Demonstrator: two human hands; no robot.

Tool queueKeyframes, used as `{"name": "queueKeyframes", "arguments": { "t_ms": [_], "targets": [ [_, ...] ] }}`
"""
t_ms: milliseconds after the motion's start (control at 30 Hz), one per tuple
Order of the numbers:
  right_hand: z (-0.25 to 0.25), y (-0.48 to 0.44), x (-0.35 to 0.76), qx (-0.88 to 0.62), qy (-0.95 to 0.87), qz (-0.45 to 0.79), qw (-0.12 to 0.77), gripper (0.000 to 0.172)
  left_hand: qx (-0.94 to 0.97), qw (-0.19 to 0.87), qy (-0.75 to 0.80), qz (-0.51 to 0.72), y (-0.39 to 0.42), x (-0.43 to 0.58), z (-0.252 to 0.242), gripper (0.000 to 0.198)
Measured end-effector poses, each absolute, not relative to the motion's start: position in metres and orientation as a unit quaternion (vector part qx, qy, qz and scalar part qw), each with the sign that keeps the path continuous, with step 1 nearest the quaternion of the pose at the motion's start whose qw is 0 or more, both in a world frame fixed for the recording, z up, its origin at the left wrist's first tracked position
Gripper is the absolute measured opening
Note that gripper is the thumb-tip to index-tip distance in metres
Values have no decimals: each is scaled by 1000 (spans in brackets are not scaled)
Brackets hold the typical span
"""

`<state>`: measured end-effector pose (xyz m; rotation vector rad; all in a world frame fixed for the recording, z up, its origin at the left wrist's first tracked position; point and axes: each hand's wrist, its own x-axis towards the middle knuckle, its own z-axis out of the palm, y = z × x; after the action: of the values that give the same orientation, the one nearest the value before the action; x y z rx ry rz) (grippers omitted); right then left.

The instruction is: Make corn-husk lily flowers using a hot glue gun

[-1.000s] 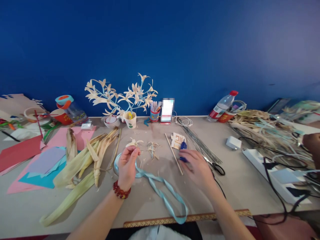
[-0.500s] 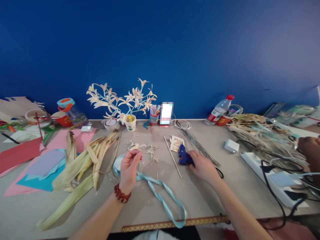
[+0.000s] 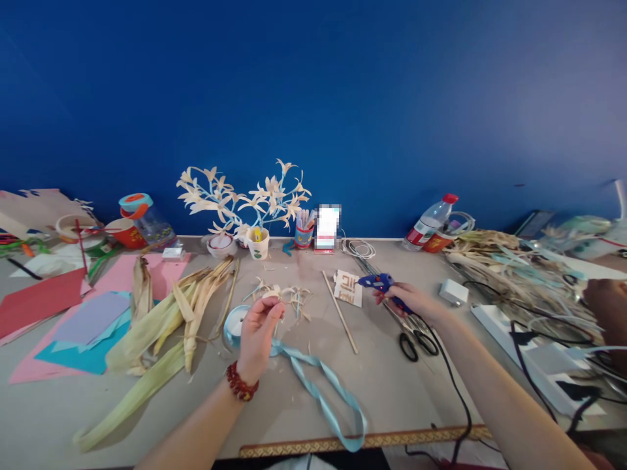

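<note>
My right hand (image 3: 409, 297) is wrapped round the handle of a blue hot glue gun (image 3: 378, 282), lifted off the table with its nozzle pointing left. A black cord trails from its handle toward the table's front edge. My left hand (image 3: 262, 320), with a red beaded bracelet at the wrist, is pinched round a small pale piece (image 3: 271, 295) that looks like husk; the fingers hide most of it. Just behind that hand lie curled husk scraps (image 3: 296, 297). A roll of light blue ribbon (image 3: 234, 323) sits beside it, its loose end (image 3: 318, 385) looping toward the front edge.
Corn husks (image 3: 196, 313) and coloured paper (image 3: 93, 316) lie left. Husk flowers (image 3: 267, 192) stand in cups at the back. A thin stick (image 3: 339, 313), a stained card (image 3: 348, 288), scissors (image 3: 416, 344) and a power strip (image 3: 519, 349) lie rightward. Another person's hand (image 3: 607, 307) is at far right.
My right hand has raised the glue gun from the table and turned it, uncovering the scissors and the card. My left hand keeps its pinch, nearly in place.
</note>
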<state>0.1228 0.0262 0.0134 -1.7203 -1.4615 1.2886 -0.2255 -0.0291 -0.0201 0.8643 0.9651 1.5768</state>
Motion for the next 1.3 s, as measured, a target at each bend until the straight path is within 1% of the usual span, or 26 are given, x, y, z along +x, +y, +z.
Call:
{"name": "queueKeyframes", "arguments": {
  "t_ms": [100, 167, 200, 267, 300, 400, 433, 500, 567, 700, 900, 1067, 1300],
  "targets": [
    [13, 23, 121, -635, -525, 474, 310, 35, 356, 531, 403, 655, -29, -225, -21, 21],
    [14, 12, 111, -612, -528, 469, 357, 37, 351, 535, 405, 653, -30, -224, -21, 20],
    [13, 4, 104, -585, -529, 467, 400, 37, 349, 537, 405, 652, -30, -224, -21, 19],
    [11, -15, 84, -532, -539, 446, 477, 29, 352, 539, 401, 652, -30, -223, -22, 17],
    [10, -26, 73, -518, -548, 436, 491, 25, 355, 540, 397, 651, -31, -222, -22, 16],
    [6, -55, 37, -493, -615, 405, 464, 20, 367, 542, 390, 647, -31, -221, -23, 15],
    [6, -63, 25, -482, -650, 368, 459, 19, 372, 541, 391, 645, -31, -221, -23, 15],
    [7, -72, 6, -443, -722, 290, 447, 22, 380, 535, 397, 642, -32, -221, -23, 16],
    [10, -75, -10, -408, -770, 235, 431, 19, 386, 527, 403, 641, -33, -221, -21, 17],
    [14, -71, -27, -373, -799, 181, 436, 12, 394, 528, 396, 639, -35, -222, -17, 20],
    [13, -70, -30, -373, -807, 157, 430, 7, 397, 543, 386, 632, -36, -222, -18, 17],
    [12, -70, -29, -379, -809, 148, 424, 6, 393, 549, 383, 630, -37, -221, -17, 18],
    [8, -70, -30, -403, -806, 138, 410, 17, 394, 549, 380, 632, -37, -221, -16, 16]
  ]
}}
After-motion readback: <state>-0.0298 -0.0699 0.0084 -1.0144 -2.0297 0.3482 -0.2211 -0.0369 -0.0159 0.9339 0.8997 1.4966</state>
